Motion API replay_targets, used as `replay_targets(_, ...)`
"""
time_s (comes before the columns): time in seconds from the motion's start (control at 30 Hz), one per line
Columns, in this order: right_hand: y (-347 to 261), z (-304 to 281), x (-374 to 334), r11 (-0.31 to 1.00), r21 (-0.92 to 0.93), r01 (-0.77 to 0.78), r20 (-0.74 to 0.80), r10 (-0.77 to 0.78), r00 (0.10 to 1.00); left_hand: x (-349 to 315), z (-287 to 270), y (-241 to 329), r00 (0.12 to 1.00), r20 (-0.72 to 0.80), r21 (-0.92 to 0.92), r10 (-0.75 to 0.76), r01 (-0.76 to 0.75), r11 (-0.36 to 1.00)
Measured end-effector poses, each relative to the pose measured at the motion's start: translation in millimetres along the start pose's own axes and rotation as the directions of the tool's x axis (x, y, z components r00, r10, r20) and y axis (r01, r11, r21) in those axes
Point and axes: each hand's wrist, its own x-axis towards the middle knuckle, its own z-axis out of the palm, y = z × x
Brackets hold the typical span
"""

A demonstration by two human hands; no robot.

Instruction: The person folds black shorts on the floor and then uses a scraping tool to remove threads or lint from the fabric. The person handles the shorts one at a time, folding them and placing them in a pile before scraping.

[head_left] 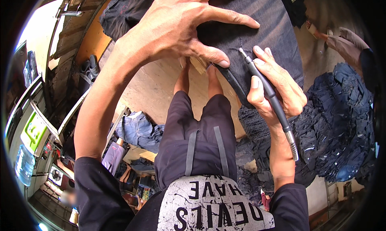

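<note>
Dark denim jeans point(277, 26) are stretched out in front of me, faded grey in places. My left hand point(181, 24) lies with fingers spread wide on the cloth, its thumb close to the denim's near edge. In a pen-like grip, my right hand point(287, 84) is closed around a slim black rotary grinding pen point(268, 85) with a metal spring sleeve at its lower end. The pen's small tip points up and left onto the denim, beside a short creased or worn line. Whether the tip presses on the cloth, I cannot tell.
Big heaps of dark denim point(337, 122) stand at the right. Faded blue jeans point(138, 126) lie low on the left, near a blue water bottle point(25, 164) and a green-and-white container point(34, 130). Another person's legs point(345, 42) show at the upper right.
</note>
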Motion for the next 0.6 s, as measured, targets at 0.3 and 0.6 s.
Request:
replay_targets(0.3,-2.4,0.7,-7.6,1.0,0.016,-0.016,-0.005,0.016,1.0,-1.2,2.5,0.1,0.999,-0.041,-0.034,0.007,-0.008,0.999)
replay_targets(0.6,-0.9,-0.2,-7.1,1.0,0.022,0.001,0.0,-0.001,1.0,0.3,-1.6,3.9,0.996,0.063,-0.042,-0.068,0.071,0.997)
